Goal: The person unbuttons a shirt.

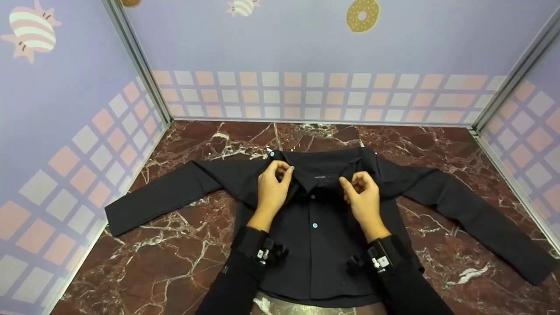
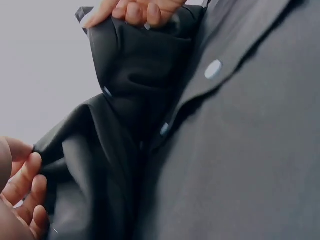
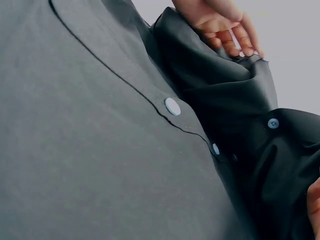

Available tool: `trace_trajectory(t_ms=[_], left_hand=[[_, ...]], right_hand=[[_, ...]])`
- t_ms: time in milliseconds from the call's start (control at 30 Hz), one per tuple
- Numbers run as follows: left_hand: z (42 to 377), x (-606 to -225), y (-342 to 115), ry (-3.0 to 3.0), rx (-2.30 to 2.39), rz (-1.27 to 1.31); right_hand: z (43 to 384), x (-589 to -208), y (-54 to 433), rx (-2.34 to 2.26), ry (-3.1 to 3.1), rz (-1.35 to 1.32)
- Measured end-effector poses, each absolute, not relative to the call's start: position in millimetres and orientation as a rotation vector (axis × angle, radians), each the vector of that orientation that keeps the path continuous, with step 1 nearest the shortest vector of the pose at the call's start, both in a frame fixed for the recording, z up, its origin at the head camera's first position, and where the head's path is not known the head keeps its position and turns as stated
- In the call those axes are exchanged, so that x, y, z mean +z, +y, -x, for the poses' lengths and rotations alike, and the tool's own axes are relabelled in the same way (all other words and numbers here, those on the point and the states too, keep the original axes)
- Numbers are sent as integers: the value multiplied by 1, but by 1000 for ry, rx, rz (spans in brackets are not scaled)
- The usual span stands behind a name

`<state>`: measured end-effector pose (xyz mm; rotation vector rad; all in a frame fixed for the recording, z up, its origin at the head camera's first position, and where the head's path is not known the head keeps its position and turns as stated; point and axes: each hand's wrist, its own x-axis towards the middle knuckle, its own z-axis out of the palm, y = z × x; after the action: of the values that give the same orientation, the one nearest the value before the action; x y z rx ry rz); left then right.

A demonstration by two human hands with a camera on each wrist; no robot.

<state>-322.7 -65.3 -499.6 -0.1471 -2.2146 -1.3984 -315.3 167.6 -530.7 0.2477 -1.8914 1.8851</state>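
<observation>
A black long-sleeved button-up shirt (image 1: 337,262) lies front up, its sleeves spread to both sides. Its collar area is spread open, with a small label (image 1: 323,177) inside the neck. My left hand (image 1: 273,188) pinches the left front edge near the collar between thumb and fingers, beside a pale button (image 1: 292,168). Opposite it, my right hand (image 1: 363,197) pinches the right edge of the opening. Lifted cloth shows in the left wrist view, with the left hand (image 2: 22,195) and right hand (image 2: 140,12) gripping it. Lower down, a pale blue button (image 1: 315,225) sits on the front placket.
Beneath the shirt is a dark red marbled tabletop (image 1: 170,262). Patterned panels stand around it: a left wall (image 1: 65,109), a back wall (image 1: 284,48) and a right wall (image 1: 538,100). The right sleeve (image 1: 494,232) reaches near the right wall.
</observation>
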Motion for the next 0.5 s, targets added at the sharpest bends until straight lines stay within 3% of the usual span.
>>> trace_trajectory(t_ms=[167, 333, 500], left_hand=[[315, -490, -60, -2187, -1523, 514], [301, -473, -57, -2674, -1490, 987], [296, -480, -46, -3040, -783, 951]], right_hand=[[314, -531, 166, 1925, -1881, -259], [310, -523, 163, 1928, -1888, -302], [303, -506, 157, 1856, -1884, -454]])
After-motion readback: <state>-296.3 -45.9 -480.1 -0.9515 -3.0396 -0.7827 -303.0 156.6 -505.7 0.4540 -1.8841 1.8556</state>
